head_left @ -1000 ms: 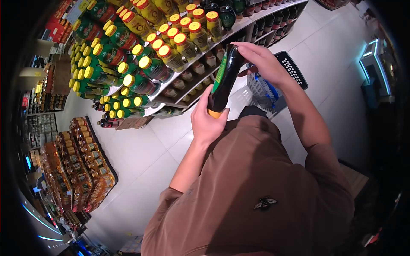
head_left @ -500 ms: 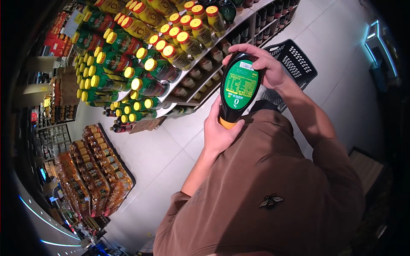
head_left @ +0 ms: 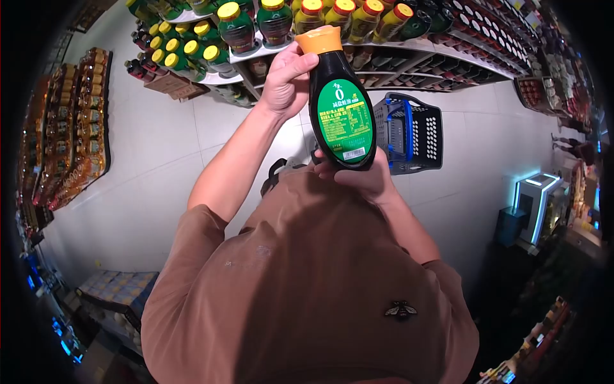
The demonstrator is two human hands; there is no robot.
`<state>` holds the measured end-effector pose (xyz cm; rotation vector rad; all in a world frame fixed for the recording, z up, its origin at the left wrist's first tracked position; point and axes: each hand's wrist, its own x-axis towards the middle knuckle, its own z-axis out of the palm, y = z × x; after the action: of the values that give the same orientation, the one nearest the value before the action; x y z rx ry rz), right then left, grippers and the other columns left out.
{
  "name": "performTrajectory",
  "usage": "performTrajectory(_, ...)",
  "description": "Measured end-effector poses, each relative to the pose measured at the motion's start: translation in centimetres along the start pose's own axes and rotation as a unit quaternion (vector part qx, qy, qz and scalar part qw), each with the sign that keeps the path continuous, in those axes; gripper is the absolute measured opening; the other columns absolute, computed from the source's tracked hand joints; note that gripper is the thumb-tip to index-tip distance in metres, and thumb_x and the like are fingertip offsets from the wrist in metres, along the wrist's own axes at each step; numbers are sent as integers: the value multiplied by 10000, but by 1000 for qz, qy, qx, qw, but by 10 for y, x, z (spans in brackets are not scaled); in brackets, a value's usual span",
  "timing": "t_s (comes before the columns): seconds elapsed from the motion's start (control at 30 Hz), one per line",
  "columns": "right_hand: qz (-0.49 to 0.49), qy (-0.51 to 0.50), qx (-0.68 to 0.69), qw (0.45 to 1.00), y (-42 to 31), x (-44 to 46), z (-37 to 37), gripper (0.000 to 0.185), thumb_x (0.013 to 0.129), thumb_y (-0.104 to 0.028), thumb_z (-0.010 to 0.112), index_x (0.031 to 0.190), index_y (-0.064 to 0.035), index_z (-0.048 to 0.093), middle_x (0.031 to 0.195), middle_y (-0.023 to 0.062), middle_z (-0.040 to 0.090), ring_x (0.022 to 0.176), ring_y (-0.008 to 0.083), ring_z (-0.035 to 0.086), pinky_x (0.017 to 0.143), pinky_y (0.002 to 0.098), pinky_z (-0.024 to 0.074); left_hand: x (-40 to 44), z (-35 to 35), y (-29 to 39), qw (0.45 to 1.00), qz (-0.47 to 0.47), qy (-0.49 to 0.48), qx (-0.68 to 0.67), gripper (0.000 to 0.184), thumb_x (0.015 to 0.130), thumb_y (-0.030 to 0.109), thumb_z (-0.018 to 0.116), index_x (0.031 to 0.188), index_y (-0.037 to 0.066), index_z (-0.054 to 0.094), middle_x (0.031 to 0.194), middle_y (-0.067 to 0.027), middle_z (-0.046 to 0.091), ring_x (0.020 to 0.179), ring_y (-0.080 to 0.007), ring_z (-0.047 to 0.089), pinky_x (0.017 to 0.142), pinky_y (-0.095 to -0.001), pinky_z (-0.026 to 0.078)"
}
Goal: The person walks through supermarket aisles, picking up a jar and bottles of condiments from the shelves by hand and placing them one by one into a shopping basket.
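A dark squeeze bottle of oyster sauce (head_left: pixel 343 118) with a green oval label and an orange cap is upright in front of me, slightly tilted. The label reads right way up, with a large 0, small print and a barcode at the bottom. My left hand (head_left: pixel 286 83) is closed on the cap end, its thumb at the cap's lower edge. From below, my right hand (head_left: pixel 371 177) grips the bottle's base; some of its fingers are hidden behind the bottle.
Behind the bottle stands a shelf with green bottles (head_left: pixel 235 29) and yellow bottles (head_left: pixel 345 20). A black and blue shopping basket (head_left: pixel 409 134) is on the floor beyond my right hand. Racks of packed bottles (head_left: pixel 89 121) stand at the left, a light-edged white unit (head_left: pixel 539 201) at the right.
The bottle has been turned from cap down to cap up. My left hand has risen with the cap, while my right hand has come down with the base. The view has swung round to the right.
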<state>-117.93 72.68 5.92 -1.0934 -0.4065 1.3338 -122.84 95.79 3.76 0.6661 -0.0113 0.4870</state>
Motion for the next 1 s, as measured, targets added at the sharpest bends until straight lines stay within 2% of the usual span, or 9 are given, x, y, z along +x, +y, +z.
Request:
performTrajectory(0.07,14,30,26,999,-2,-4,8,477,709,112,750,1168,44,636,1098,157,702,965,243,713,853,360,593,-3,-4,-12,999,5,2,-51,535,891,132,707,1348,-35,482,1170,-129,645,1034,-195,658,949,-338,533)
performTrajectory(0.2,27,21,24,999,4,-8,10,504,709,114,753,1193,37,636,1122,156,700,965,236,714,856,358,598,-12,-7,-21,995,-4,24,-92,448,899,129,708,1278,-30,531,1110,-122,672,980,-200,674,925,-341,543)
performTrajectory(0.3,23,14,-19,999,8,-7,12,615,674,32,790,1252,74,586,1177,221,671,965,301,720,860,413,608,-18,-9,-20,995,13,25,-100,439,905,134,700,1273,-35,530,1108,-122,675,978,-195,676,921,-334,544)
performTrajectory(0.4,29,24,-37,999,5,-9,18,592,689,45,786,1248,74,592,1172,217,677,966,296,721,855,408,610,-25,-13,-18,993,15,37,-107,439,911,143,690,1275,-41,528,1108,-124,676,978,-193,676,918,-330,544)
performTrajectory(0.43,29,19,-47,998,6,-9,18,585,690,55,783,1244,74,596,1169,214,681,964,292,722,855,404,609,-26,-19,-21,997,34,41,-47,576,922,294,654,1337,-73,495,1221,-205,634,1054,-258,669,956,-396,549)
performTrajectory(0.5,27,8,-66,997,9,-10,17,571,690,76,776,1235,73,604,1162,207,687,960,285,724,854,396,609,-30,-19,-20,997,37,44,-45,585,918,298,658,1340,-73,494,1221,-206,633,1054,-260,669,956,-396,550)
performTrajectory(0.7,20,0,-87,996,-4,-8,6,540,706,62,793,1218,67,620,1163,195,692,938,268,728,835,366,607,-18,-8,-22,997,36,37,-54,600,916,301,656,1347,-81,486,1229,-219,629,1053,-262,672,955,-395,551)
performTrajectory(0.8,16,-1,-87,996,-5,-8,8,547,706,53,801,1221,66,618,1168,193,690,937,263,728,828,359,607,-19,0,-16,992,25,24,-119,458,919,150,683,1300,-49,524,1120,-135,672,991,-207,681,920,-341,556)
performTrajectory(1.0,21,-5,-91,996,-5,-10,6,568,702,46,811,1231,67,609,1180,192,686,935,259,729,823,354,606,-21,4,-15,992,29,25,-121,467,920,159,684,1303,-51,521,1125,-135,671,984,-202,682,912,-337,560)
